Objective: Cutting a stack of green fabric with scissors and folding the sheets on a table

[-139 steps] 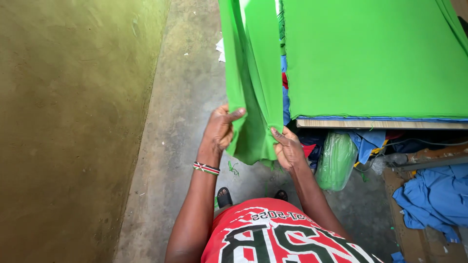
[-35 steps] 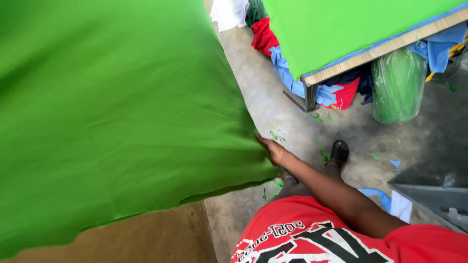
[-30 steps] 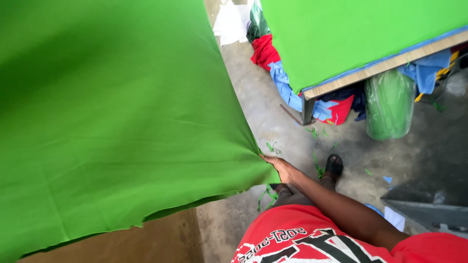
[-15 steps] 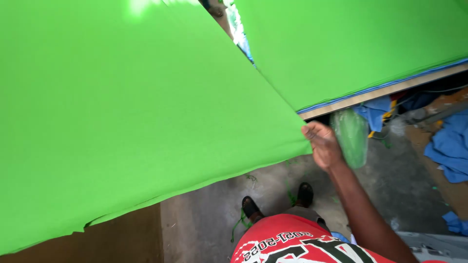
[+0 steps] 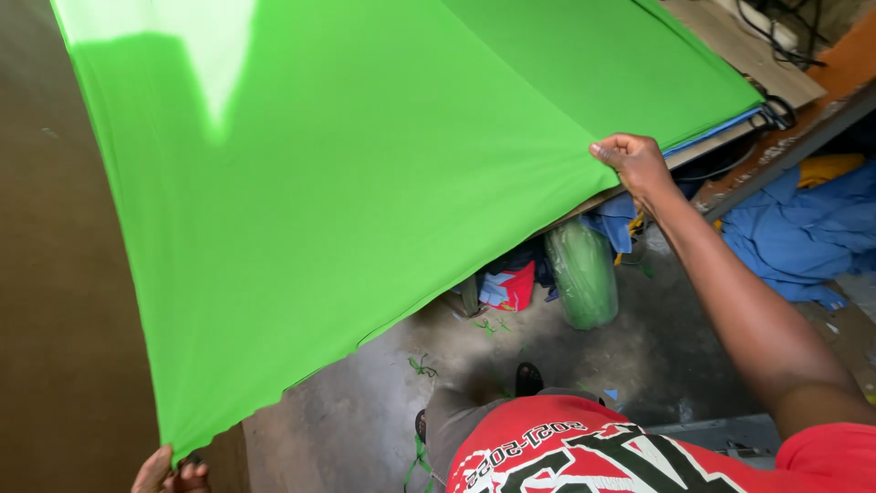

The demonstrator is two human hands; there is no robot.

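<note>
Green cloth [image 5: 365, 183] stretches taut, pinched in the right hand [image 5: 634, 162] and left hand [image 5: 169, 472].

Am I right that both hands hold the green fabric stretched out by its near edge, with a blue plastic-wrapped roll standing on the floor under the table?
Not quite: the head view shows the plastic-wrapped roll is green, not blue. The rest holds: the right hand and left hand hold the green fabric stretched by its near edge, and the roll stands on the floor under the table.
</note>
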